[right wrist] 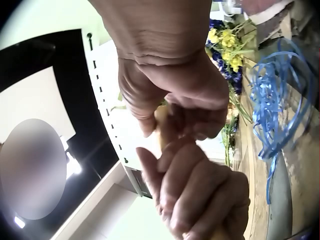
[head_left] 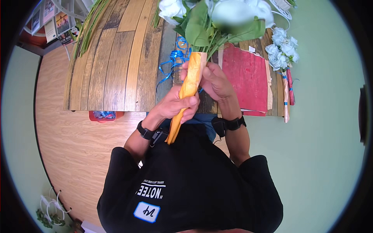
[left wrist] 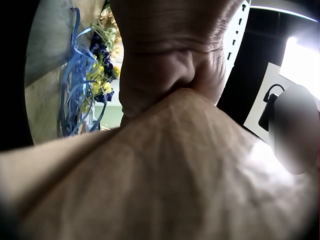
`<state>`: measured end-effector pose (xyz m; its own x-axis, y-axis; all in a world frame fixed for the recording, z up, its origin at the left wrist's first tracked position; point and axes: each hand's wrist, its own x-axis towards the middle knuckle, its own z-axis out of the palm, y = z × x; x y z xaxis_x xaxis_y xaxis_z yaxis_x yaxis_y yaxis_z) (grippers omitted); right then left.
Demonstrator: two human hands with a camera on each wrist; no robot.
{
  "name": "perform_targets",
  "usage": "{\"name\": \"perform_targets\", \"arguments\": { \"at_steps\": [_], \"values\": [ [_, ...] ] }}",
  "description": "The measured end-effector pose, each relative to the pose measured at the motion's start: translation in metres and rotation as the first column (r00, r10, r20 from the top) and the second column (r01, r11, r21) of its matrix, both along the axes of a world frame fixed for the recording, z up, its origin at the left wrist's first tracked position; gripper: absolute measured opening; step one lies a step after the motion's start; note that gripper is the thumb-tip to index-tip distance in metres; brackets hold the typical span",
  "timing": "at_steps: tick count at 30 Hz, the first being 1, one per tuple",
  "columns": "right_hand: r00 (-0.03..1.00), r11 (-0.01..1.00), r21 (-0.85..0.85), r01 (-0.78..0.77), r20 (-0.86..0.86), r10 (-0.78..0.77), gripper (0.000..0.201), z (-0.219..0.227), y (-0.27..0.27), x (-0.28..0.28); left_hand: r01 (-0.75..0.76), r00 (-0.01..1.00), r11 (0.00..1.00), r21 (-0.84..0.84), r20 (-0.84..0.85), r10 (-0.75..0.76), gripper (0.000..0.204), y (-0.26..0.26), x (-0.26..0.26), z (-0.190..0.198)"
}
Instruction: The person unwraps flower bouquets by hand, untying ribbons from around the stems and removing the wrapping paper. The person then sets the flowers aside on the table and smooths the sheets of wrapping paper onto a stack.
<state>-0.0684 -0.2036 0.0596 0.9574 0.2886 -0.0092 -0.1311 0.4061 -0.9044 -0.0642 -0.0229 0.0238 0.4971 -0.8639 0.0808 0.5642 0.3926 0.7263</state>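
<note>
A bouquet of white flowers [head_left: 243,13] with green leaves has its stems wrapped in yellow-orange paper [head_left: 192,79], held upright over the table's front edge. My left hand [head_left: 180,103] grips the lower part of the wrap, thumb across its front. Higher up, my right hand [head_left: 218,83] holds the wrap near its top edge, with fingers behind it and the thumb at its side. The right wrist view shows my right hand [right wrist: 175,75] above my left hand [right wrist: 195,192], close together. In the left wrist view, brown paper fills the foreground below my hand [left wrist: 172,55].
Curled blue ribbon [head_left: 176,56] lies on the wooden table [head_left: 116,70] behind my hands. Red sheets [head_left: 246,77] lie to the right, beside a pale blue wrapped bouquet [head_left: 280,48]. Green stems [head_left: 87,35] are at the far left, and a red bin [head_left: 105,115] stands below the front edge.
</note>
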Motion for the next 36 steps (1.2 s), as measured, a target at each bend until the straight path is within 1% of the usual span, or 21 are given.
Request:
{"name": "perform_targets", "arguments": {
  "at_steps": [1,5,8,9,10,11,12,14,15,16,17,18,19,21,22,25,26,28,32,34,36],
  "values": [
    [0.999,0.99,0.139,-0.022,0.043,0.016,0.056,-0.003,0.0,-0.002,0.082,0.996,0.989,-0.125,-0.019,-0.085,0.04,-0.004,-0.001,0.0],
    [0.995,0.987,0.133,0.085,0.035,-0.091,0.055,-0.003,0.001,-0.011,0.264,0.935,0.877,-0.402,-0.116,-0.334,0.048,-0.018,-0.003,-0.011],
    [0.973,0.972,0.058,0.227,0.025,-0.229,0.046,0.004,0.005,-0.015,0.289,0.938,0.889,-0.354,-0.083,-0.337,0.049,-0.025,-0.003,-0.008],
    [0.955,0.953,-0.066,0.295,0.033,-0.293,0.041,0.007,0.004,-0.016,0.298,0.935,0.889,-0.349,-0.083,-0.346,0.049,-0.026,-0.003,-0.006],
    [0.934,0.915,-0.188,0.357,0.05,-0.355,0.035,0.01,0.004,-0.017,0.289,0.948,0.925,-0.245,-0.064,-0.313,0.053,-0.027,-0.001,-0.002],
    [0.931,0.912,-0.185,0.365,0.053,-0.361,0.035,0.014,0.005,-0.017,0.273,0.959,0.952,-0.141,-0.037,-0.281,0.057,-0.027,0.0,0.002],
    [0.892,0.861,-0.237,0.45,0.081,-0.444,0.031,0.018,0.006,-0.017,0.278,0.958,0.95,-0.138,-0.036,-0.286,0.057,-0.027,0.001,0.004],
    [0.846,0.8,-0.281,0.53,0.111,-0.521,0.027,0.019,0.005,-0.017,0.117,0.991,0.968,0.22,0.031,-0.127,0.056,-0.025,0.003,0.006],
    [0.818,0.767,-0.288,0.574,0.15,-0.556,0.027,0.018,0.003,-0.016,0.118,0.991,0.967,0.224,0.032,-0.128,0.056,-0.027,-0.001,0.007],
    [0.788,0.732,-0.292,0.615,0.187,-0.587,0.027,0.017,0.001,-0.015,-0.203,0.952,0.929,0.311,0.286,0.112,0.058,-0.032,-0.009,0.009],
    [0.787,0.733,-0.289,0.616,0.186,-0.588,0.027,0.016,0.001,-0.013,-0.513,0.788,0.803,0.304,0.538,0.299,0.063,-0.035,-0.015,0.011],
    [0.756,0.691,-0.309,0.653,0.22,-0.616,0.027,0.014,0.0,-0.011,-0.642,0.649,0.705,0.301,0.703,0.291,0.074,-0.036,-0.021,0.014],
    [0.725,0.648,-0.329,0.687,0.253,-0.641,0.028,0.013,0.001,-0.011,-0.642,0.65,0.703,0.305,0.702,0.289,0.074,-0.037,-0.027,0.014],
    [0.703,0.643,-0.285,0.711,0.277,-0.655,0.034,0.014,0.002,-0.009,-0.846,0.318,0.496,0.193,0.931,0.179,0.08,-0.041,-0.034,0.015],
    [0.68,0.636,-0.242,0.733,0.301,-0.669,0.04,0.014,0.003,-0.008,-0.848,0.318,0.493,0.195,0.931,0.178,0.08,-0.04,-0.035,0.015],
    [0.627,0.57,-0.261,0.779,0.368,-0.687,0.044,0.015,0.001,-0.008,-0.887,0.158,0.456,0.073,0.976,0.15,0.06,-0.041,-0.034,0.012],
    [0.624,0.569,-0.259,0.781,0.368,-0.689,0.044,0.015,0.0,-0.008,-0.886,0.157,0.459,0.072,0.977,0.148,0.06,-0.042,-0.033,0.012],
    [0.589,0.556,-0.204,0.806,0.366,-0.72,0.045,0.013,0.0,-0.009,-0.88,0.058,0.469,-0.073,0.964,0.258,0.047,-0.041,-0.033,0.011],
    [0.557,0.544,-0.138,0.828,0.317,-0.768,0.045,0.007,-0.003,-0.009,-0.867,0.143,0.498,-0.013,0.951,0.274,0.045,-0.039,-0.035,0.01],
    [0.539,0.533,-0.121,0.837,0.344,-0.769,0.044,0.005,-0.006,-0.01,-0.829,0.301,0.549,0.107,0.912,0.278,0.045,-0.035,-0.034,0.01],
    [0.531,0.515,-0.143,0.845,0.341,-0.776,0.044,0.009,-0.004,-0.01,-0.857,0.246,0.512,0.067,0.924,0.292,0.048,-0.041,-0.035,0.011]
  ]
}}
